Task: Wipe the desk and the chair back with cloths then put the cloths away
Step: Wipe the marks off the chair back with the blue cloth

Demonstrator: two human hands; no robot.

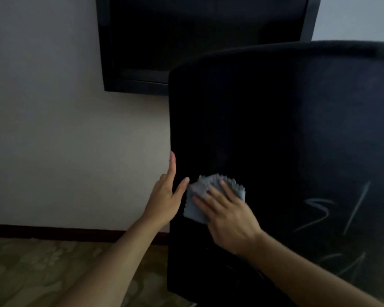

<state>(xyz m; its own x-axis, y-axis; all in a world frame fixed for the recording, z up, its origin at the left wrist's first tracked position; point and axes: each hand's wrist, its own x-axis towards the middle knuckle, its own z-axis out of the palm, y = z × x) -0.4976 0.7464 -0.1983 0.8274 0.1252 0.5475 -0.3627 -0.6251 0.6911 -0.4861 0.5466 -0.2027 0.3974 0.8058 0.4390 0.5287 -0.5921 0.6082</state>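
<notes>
The black chair back [275, 129] fills the right half of the head view, upright and facing me. A folded grey cloth [200, 189] lies flat against its lower left part. My right hand [228, 213] presses on the cloth with fingers spread over it. My left hand [166, 196] rests on the chair back's left edge, fingers straight along the outer side and the thumb on the black surface beside the cloth. Pale chalk-like marks [333, 213] show on the chair back's lower right. The desk and any second cloth are out of view.
A dark framed screen [186, 41] hangs on the pale wall [53, 107] behind the chair. A dark red skirting board [53, 232] runs along the wall's foot. Patterned carpet [42, 273] covers the floor at lower left.
</notes>
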